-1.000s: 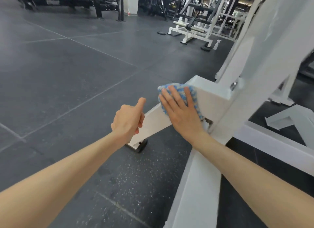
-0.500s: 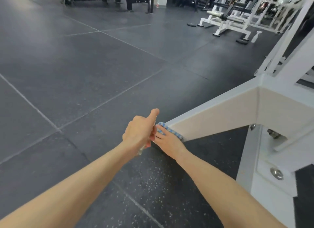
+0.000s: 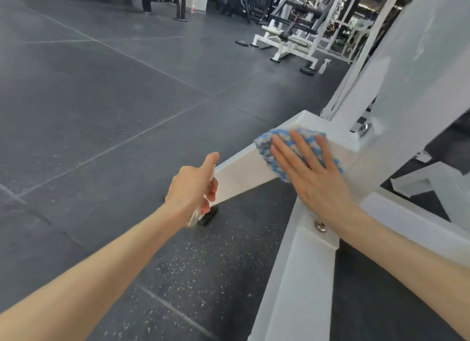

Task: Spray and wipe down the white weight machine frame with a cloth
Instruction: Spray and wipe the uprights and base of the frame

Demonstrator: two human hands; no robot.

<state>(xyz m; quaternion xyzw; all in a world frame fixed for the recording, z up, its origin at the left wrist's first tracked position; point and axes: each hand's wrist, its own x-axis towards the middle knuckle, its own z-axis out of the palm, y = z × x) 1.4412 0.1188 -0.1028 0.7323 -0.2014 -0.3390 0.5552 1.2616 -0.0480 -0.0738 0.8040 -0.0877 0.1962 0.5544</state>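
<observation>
Where the slanted leg of the white painted metal machine frame (image 3: 244,178) joins its upright, right of centre, a blue-and-white knitted cloth (image 3: 287,142) lies flat on the leg under the right hand (image 3: 312,180), fingers straight and spread, pressing. At centre frame the left hand (image 3: 190,190), thumb raised, curls around a pale translucent object (image 3: 193,217) too blurred to identify. Dark speckled rubber floor (image 3: 101,111) beneath; further white gym machines (image 3: 287,40) upper right.

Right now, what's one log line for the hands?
right hand: flat on blue cloth against white frame | left hand: grips blurred clear bottle
</observation>
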